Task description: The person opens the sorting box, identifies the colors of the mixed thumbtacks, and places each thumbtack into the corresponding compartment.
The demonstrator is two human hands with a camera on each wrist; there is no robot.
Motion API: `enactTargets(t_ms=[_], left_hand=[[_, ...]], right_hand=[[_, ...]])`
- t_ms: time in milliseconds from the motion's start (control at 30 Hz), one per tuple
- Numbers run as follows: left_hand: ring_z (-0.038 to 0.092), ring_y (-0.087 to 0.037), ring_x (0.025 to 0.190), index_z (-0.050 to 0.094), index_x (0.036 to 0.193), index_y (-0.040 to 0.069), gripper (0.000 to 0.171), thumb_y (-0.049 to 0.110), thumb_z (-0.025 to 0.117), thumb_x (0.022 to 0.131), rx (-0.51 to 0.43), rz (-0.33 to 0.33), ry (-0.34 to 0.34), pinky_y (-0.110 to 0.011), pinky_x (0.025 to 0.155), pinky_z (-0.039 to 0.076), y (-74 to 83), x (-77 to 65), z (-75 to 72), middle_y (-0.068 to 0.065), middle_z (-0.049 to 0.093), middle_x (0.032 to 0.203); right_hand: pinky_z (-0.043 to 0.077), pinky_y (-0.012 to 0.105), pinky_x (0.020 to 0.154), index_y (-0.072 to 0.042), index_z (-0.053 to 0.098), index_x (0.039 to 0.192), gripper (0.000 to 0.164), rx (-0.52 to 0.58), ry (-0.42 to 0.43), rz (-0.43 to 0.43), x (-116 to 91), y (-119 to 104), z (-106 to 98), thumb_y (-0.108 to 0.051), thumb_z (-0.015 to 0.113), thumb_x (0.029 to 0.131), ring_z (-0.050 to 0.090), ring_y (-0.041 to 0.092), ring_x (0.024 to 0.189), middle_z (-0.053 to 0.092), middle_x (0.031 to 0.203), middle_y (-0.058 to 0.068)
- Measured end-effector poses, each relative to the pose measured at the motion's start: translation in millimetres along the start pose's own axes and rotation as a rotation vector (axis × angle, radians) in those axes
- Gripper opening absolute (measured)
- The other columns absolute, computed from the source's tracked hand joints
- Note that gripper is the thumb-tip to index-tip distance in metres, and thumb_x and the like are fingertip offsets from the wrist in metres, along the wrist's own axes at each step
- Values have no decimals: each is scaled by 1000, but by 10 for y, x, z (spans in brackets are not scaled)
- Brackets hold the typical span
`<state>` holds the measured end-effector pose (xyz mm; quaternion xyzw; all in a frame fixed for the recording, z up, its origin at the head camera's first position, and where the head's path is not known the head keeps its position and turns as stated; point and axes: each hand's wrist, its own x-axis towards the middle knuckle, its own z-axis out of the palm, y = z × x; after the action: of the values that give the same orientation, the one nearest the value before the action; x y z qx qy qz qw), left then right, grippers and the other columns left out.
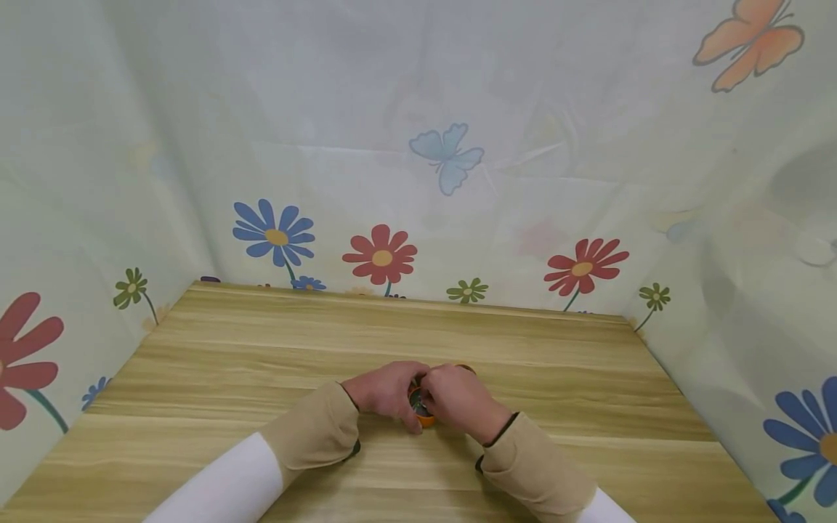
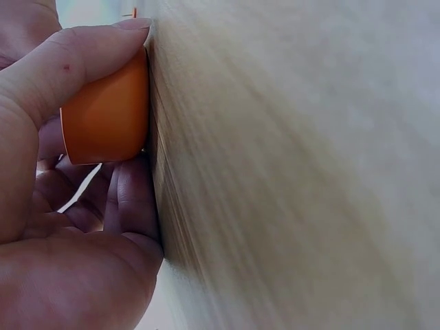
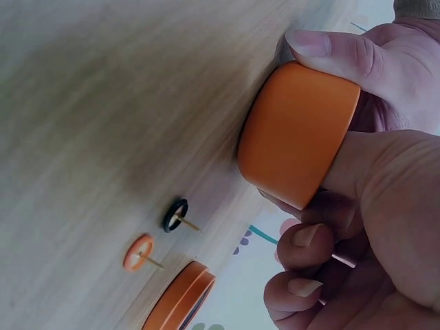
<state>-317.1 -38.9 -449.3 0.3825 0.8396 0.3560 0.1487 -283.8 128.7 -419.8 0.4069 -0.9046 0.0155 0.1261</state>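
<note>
My left hand (image 1: 392, 388) grips a small round orange tub (image 2: 106, 120) that stands on the wooden table, thumb on one side and fingers on the other. In the head view the tub's open top faces up, with something dark and greyish inside. Fingers of my right hand (image 1: 458, 396) reach in over the rim, and the other fingers curl outside it in the right wrist view. The right fingertips are hidden in the tub, so I cannot tell what they hold. Beside it lie an orange thumbtack (image 3: 139, 252) and a black thumbtack (image 3: 175, 215), points up.
An orange lid-like piece (image 3: 179, 299) with a stepped rim lies on the table (image 1: 261, 341) just past my right hand. Light fabric walls (image 1: 523, 218) printed with flowers and butterflies rise at the table's back and sides.
</note>
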Motion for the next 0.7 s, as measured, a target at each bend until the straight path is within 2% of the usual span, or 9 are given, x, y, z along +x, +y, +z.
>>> enactTargets(t_ms=[433,700], left_hand=[[54,-7,84,57,105,21,59,16,90,57,3,1,8,-21,75,45,0,3,5,14,56,94],[54,-7,84,57,106,21,60,17,90,56,28,-3,16,-21,74,45,-7,6,14,13,55,95]], right_hand=[[36,23,45,-21,51,56,30,0,-16,17,2,-3,-16,-7,67,78,41,6,50,42,57,-9],[37,24,47,-20,53,55,29,21,-12,28,12,-8,-51,-5,69,73,40,7,51,41,54,-11]])
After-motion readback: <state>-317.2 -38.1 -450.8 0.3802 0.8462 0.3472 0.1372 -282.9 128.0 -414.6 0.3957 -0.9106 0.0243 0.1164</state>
